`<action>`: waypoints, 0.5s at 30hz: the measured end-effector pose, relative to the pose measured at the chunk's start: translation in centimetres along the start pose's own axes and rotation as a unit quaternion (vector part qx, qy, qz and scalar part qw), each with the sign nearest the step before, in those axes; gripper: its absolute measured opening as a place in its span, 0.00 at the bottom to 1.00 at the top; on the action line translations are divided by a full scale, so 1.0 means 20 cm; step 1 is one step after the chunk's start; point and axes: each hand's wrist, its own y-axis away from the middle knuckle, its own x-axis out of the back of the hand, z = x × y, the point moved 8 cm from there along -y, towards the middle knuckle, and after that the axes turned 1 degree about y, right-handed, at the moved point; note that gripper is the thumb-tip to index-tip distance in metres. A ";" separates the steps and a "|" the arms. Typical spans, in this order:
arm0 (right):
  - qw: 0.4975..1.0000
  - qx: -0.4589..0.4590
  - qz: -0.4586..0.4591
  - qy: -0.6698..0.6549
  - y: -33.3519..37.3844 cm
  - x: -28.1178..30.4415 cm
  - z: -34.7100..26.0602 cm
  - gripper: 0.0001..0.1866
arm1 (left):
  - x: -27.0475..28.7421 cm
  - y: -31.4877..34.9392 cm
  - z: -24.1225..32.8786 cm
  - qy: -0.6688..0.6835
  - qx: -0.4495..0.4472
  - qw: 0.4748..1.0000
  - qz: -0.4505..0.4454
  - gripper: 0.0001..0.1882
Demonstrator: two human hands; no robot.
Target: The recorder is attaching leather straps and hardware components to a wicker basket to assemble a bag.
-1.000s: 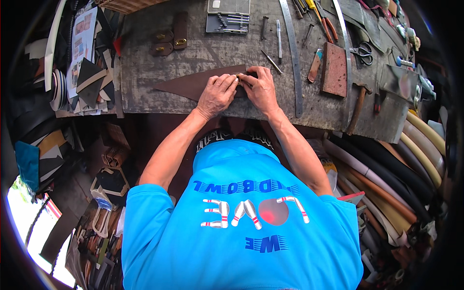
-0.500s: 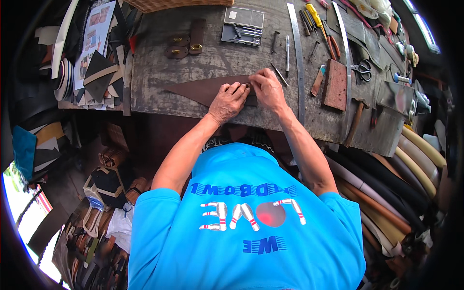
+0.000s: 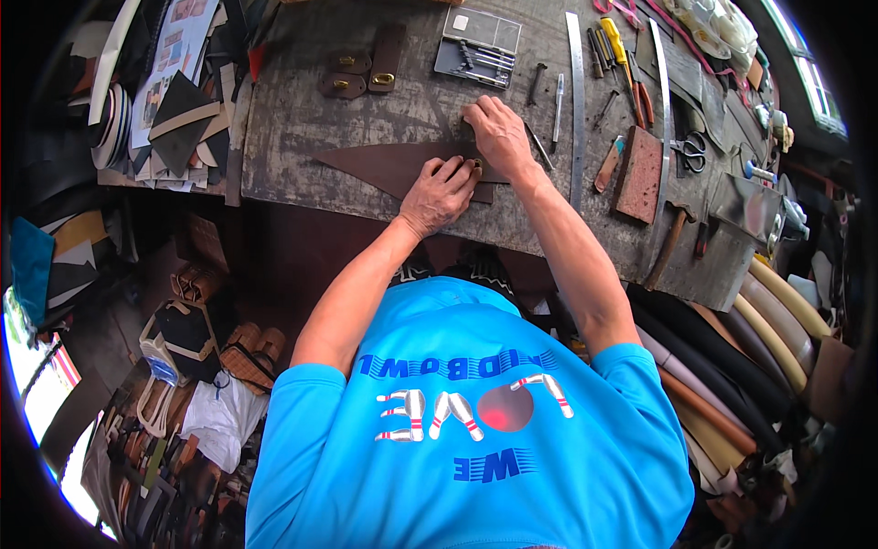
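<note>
A pointed piece of dark brown leather (image 3: 370, 167) lies near the front edge of the workbench. My left hand (image 3: 439, 197) is closed over its right part, fingers bent. At those fingertips shows a small brass-coloured fitting (image 3: 477, 166); just how it sits on the leather I cannot tell. Beyond it, my right hand (image 3: 500, 137) is raised with fingers pinched together; anything in them is too small to make out. Farther back lie brown leather tabs (image 3: 387, 55) with brass-coloured turn locks (image 3: 383, 80).
An open case of small screwdrivers (image 3: 477, 50) stands behind my hands. To the right are a steel ruler (image 3: 575, 119), a yellow-handled screwdriver (image 3: 614, 41), a reddish brick (image 3: 637, 177), scissors (image 3: 691, 151) and a hammer (image 3: 672, 242). Leather scraps (image 3: 187, 119) pile up at left.
My right hand has lifted off the leather beside my left fingers and moved farther away across the bench. The brass-coloured fitting shows more plainly. My left hand stays on the leather.
</note>
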 end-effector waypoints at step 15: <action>0.988 -0.088 0.051 -0.119 0.36 0.08 -0.08 0.08 | -0.01 0.02 0.00 -0.005 0.000 1.000 0.015 0.26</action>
